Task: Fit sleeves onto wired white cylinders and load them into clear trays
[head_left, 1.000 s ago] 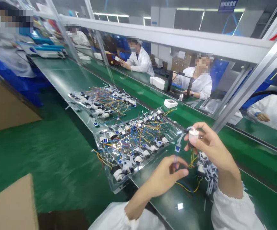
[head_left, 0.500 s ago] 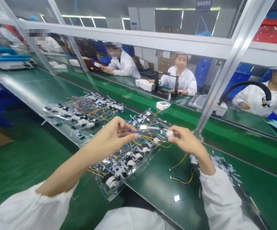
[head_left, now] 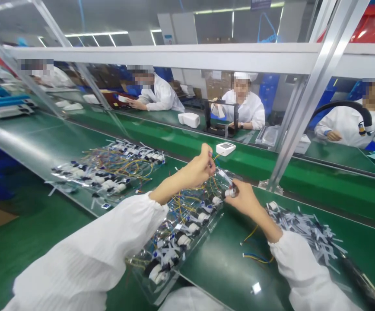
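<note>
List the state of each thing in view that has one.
Left hand: curled, grip unclear
Right hand: grip closed
White cylindrical part: in right hand
Near clear plastic tray: loaded
White box-shaped device: face up, power unclear
Thin white strips: loose, heaped
Yellow-and-blue wires: plug unconnected

Loose white sleeves [head_left: 87, 242], creased fabric, elastic-looking gathered cuffs [head_left: 159, 208]; matching white garment [head_left: 190, 301] below.

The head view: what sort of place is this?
Probably a factory assembly line: a long green bench, rows of wired parts, and people in white coats along the far side.
</note>
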{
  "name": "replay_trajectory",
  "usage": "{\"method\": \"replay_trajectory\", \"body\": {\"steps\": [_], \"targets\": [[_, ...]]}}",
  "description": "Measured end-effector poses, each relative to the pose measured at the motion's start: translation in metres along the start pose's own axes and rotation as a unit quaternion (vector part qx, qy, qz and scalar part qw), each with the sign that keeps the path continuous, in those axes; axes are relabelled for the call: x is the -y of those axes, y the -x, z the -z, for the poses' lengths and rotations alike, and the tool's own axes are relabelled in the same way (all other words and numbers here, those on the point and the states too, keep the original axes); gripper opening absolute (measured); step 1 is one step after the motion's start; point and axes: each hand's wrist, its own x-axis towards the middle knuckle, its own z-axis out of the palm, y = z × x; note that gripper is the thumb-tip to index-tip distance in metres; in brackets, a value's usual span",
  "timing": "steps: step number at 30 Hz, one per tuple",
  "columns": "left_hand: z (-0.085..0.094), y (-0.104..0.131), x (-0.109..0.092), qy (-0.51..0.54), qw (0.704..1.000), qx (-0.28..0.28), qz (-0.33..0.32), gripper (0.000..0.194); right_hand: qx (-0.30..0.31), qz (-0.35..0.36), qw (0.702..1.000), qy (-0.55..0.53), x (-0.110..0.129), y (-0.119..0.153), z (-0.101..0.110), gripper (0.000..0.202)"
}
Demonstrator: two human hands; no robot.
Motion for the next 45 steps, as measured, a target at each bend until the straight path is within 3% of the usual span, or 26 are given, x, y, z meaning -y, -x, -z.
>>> {"method": "replay_trajectory", "body": {"steps": [4, 8, 16, 21, 25, 28, 30, 33, 36, 38, 41, 43, 45], "targets": [[0.013, -0.019, 0.008, -0.106, 0.993, 0.027, -0.052, 0.045, -0.025, -0.036, 0.999, 0.01, -0.015, -0.014, -0.029, 0.012], [0.018, -0.034, 0.022, -0.13, 0.987, 0.06, -0.072, 0.04, -0.01, -0.055, 0.998, 0.016, -0.028, -0.031, -0.052, 0.013], [-0.011, -0.022, 0.062, -0.159, 0.975, 0.106, -0.112, 0.036, 0.002, -0.057, 0.995, 0.084, -0.039, -0.027, -0.058, 0.008], [-0.027, -0.01, 0.072, -0.16, 0.97, 0.124, -0.136, 0.042, 0.036, -0.072, 0.994, 0.072, -0.039, -0.034, -0.05, 0.014], [-0.024, 0.001, 0.072, -0.16, 0.967, 0.124, -0.157, 0.054, 0.08, -0.088, 0.993, 0.015, -0.04, -0.04, -0.031, 0.039], [-0.019, 0.006, 0.075, -0.175, 0.962, 0.138, -0.157, 0.046, 0.089, -0.1, 0.991, -0.027, -0.037, -0.037, -0.014, 0.055], [-0.019, 0.007, 0.082, -0.197, 0.957, 0.147, -0.152, 0.044, 0.083, -0.103, 0.99, -0.042, -0.03, -0.03, 0.0, 0.047], [-0.02, 0.011, 0.102, -0.243, 0.945, 0.147, -0.164, 0.058, 0.066, -0.101, 0.991, -0.054, -0.015, -0.01, 0.031, 0.032], [-0.023, 0.021, 0.127, -0.294, 0.924, 0.137, -0.204, 0.076, 0.035, -0.105, 0.992, -0.054, 0.004, 0.017, 0.077, 0.029], [-0.022, 0.028, 0.135, -0.316, 0.912, 0.101, -0.24, 0.082, 0.012, -0.092, 0.995, -0.037, 0.018, 0.037, 0.11, 0.03], [-0.019, 0.034, 0.113, -0.327, 0.901, 0.054, -0.281, 0.075, -0.023, -0.086, 0.996, -0.009, 0.034, 0.065, 0.151, 0.032], [-0.02, 0.036, 0.074, -0.336, 0.899, 0.058, -0.276, 0.064, -0.026, -0.101, 0.994, 0.014, 0.036, 0.08, 0.168, 0.033], [-0.032, 0.037, 0.027, -0.336, 0.904, 0.11, -0.241, 0.055, -0.02, -0.113, 0.992, 0.057, 0.033, 0.088, 0.175, 0.029]]}}
